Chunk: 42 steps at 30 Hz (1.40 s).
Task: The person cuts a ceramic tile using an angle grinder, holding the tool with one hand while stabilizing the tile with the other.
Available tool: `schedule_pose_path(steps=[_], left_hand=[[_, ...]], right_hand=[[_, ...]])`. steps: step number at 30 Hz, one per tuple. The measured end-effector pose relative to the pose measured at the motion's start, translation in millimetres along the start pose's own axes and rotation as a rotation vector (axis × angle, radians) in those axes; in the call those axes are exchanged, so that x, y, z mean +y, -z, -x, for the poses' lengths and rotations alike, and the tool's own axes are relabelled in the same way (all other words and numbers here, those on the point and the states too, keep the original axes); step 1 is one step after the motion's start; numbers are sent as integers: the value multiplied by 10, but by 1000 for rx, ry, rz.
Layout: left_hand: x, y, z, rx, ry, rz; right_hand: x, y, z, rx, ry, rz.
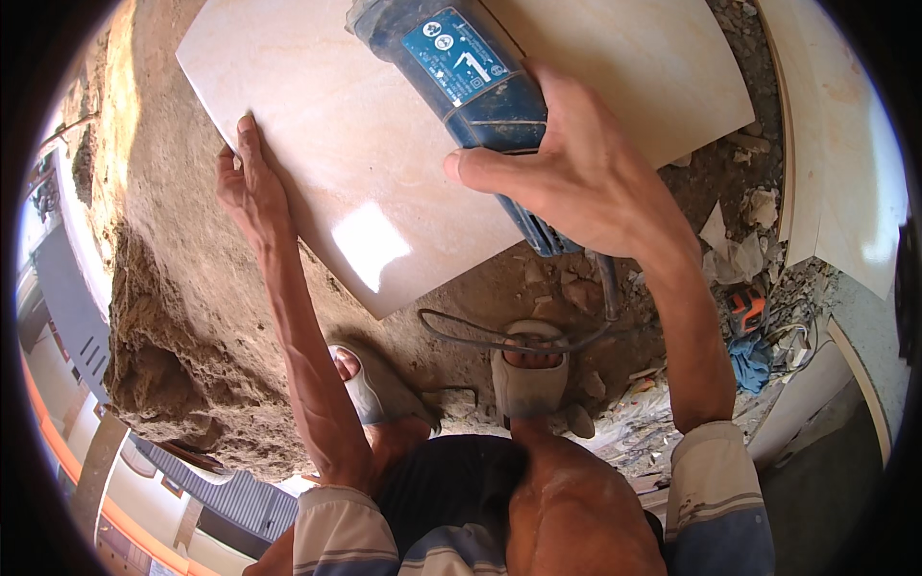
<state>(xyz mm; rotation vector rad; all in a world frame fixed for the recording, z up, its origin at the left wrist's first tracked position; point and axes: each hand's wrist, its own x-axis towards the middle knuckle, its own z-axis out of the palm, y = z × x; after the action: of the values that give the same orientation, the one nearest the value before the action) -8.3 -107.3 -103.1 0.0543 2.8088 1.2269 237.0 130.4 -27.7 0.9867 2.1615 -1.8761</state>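
Observation:
My right hand [595, 178] is wrapped around the body of a dusty blue angle grinder [495, 110], thumb on the near side. The tool lies slantwise over a large glossy cream tile [322, 125], its head toward the far edge of the view; its disc does not show. Along the tile's left edge, my left hand [252, 187] grips with the thumb on top and fingers curled at the side and beneath. A dark line runs on the tile beside the grinder's far end. The black power cord [461, 329] loops below, by my feet.
More cream tiles [845, 144] stand at the right. Broken tile and rubble [735, 240] cover the ground there, with an orange-and-black tool [746, 309] and a blue cloth [749, 363]. A rough earth edge [182, 384] drops off at the left. My sandalled feet [533, 379] are close to the tile.

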Motion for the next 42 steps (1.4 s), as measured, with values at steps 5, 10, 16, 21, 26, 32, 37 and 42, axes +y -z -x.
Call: schedule_pose_path(steps=[5, 10, 16, 21, 26, 32, 37, 42], left_hand=[[-32, 7, -38, 41, -66, 28], [-28, 4, -20, 30, -47, 10], [-32, 14, -19, 20, -8, 3], [0, 6, 2, 21, 5, -3], [9, 23, -12, 13, 15, -40], [12, 27, -2, 25, 56, -53], [-43, 25, -39, 18, 26, -17], [-36, 7, -29, 23, 3, -14]], right_hand=[[-18, 12, 23, -39, -54, 38], [-46, 39, 80, -51, -92, 35], [32, 14, 77, -40, -58, -1], [-5, 16, 118, 3, -24, 19], [15, 33, 180, -36, -78, 10], [47, 37, 180, -45, -69, 23], [70, 14, 163, -36, -73, 39], [34, 35, 196, -47, -98, 36]])
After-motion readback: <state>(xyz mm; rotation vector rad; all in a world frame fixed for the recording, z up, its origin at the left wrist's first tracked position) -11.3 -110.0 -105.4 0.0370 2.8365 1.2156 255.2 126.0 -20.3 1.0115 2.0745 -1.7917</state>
